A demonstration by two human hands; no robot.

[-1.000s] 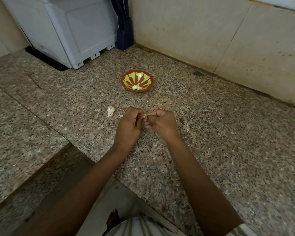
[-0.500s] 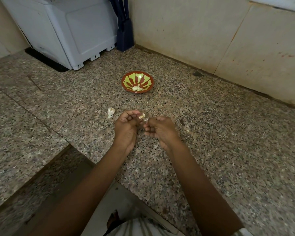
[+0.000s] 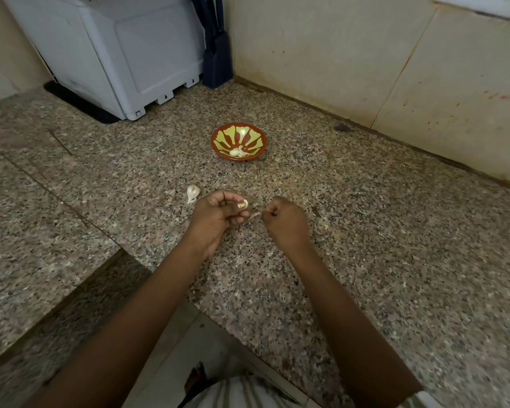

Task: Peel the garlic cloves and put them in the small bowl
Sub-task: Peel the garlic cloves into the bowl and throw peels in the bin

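Observation:
My left hand (image 3: 217,214) pinches a pale garlic clove (image 3: 242,204) between thumb and fingertips. My right hand (image 3: 286,222) is a short gap to its right, fingers curled, pinching a thin strip of garlic skin (image 3: 255,215) that points toward the left hand. An unpeeled garlic clove (image 3: 193,193) lies on the granite counter just left of my left hand. The small red and green bowl (image 3: 218,139) stands farther back, with a few peeled cloves (image 3: 238,152) at its front inside.
A white appliance (image 3: 124,54) stands at the back left, with a dark knife block (image 3: 217,60) beside it in the corner. A tiled wall (image 3: 365,60) runs along the back right. The counter's front edge (image 3: 171,278) drops off below my forearms.
My hands have pulled apart. The right hand moved right, drawing a strip of skin off the clove, which stays in the left hand.

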